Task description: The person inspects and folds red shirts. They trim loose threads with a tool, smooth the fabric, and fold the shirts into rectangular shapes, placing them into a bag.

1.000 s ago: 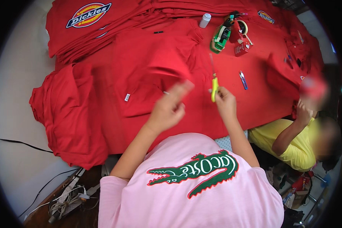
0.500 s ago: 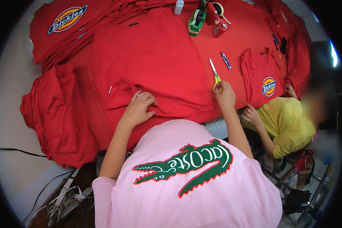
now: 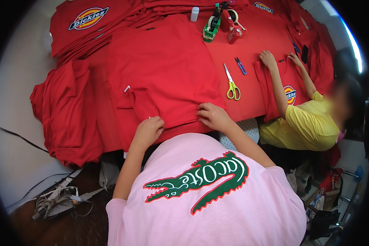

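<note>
A red T-shirt [image 3: 168,74] lies spread on the red-covered table in front of me, its lower edge facing my body. At the left part of that edge my left hand [image 3: 150,129] is closed, its bent fingers gripping the fabric. My right hand [image 3: 214,116] is at the right part of the edge, fingers curled and pinching the cloth. A small white tag [image 3: 127,88] shows on the shirt's left side. To the right of the shirt lie scissors with yellow-green handles [image 3: 233,91], apart from my hands, and blue thread snips [image 3: 240,66].
A pile of red shirts [image 3: 65,35] sits far left, a crumpled red heap [image 3: 69,110] nearer. At the back stand a white bottle [image 3: 194,14], a green tape dispenser [image 3: 210,30] and a red box [image 3: 235,33]. On the right, a person in yellow [image 3: 311,127] handles another shirt.
My right hand has let go of the scissors and moved left to the shirt's edge. My left hand has come slightly nearer to me. The co-worker's hands have reached farther across their shirt.
</note>
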`<state>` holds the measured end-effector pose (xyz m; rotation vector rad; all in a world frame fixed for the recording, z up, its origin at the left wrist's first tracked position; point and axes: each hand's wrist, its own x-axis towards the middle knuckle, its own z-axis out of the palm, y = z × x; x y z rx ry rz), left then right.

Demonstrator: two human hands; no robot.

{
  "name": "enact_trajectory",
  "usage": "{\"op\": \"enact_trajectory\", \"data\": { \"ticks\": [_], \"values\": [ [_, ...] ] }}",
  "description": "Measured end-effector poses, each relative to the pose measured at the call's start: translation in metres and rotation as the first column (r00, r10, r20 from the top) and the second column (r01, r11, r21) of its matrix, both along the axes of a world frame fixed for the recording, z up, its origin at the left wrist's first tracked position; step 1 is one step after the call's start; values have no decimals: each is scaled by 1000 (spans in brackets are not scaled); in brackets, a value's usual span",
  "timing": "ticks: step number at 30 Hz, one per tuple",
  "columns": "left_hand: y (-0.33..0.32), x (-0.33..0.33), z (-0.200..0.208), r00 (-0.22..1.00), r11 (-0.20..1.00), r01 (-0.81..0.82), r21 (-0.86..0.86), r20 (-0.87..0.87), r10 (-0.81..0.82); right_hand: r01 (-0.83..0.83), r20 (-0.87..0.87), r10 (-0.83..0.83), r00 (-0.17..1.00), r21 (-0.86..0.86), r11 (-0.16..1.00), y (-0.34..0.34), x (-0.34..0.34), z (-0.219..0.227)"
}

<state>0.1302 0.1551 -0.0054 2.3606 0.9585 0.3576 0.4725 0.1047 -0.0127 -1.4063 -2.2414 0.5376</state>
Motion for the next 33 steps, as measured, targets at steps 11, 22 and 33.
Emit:
{"op": "enact_trajectory", "data": {
  "ticks": [11,22,33],
  "values": [
    [-48,91,47,897,919,-367,147,317,308,192,-525,-457,718,-482,855,-5,-26,27],
    [-53,97,143,368,774,240,-586,793,486,-290,-936,-187,297,-275,917,-60,-16,237],
    [-61,69,27,604,660,-411,-629,354,714,-235,-990,-60,127,-89,968,-69,-9,246]
  ]
}}
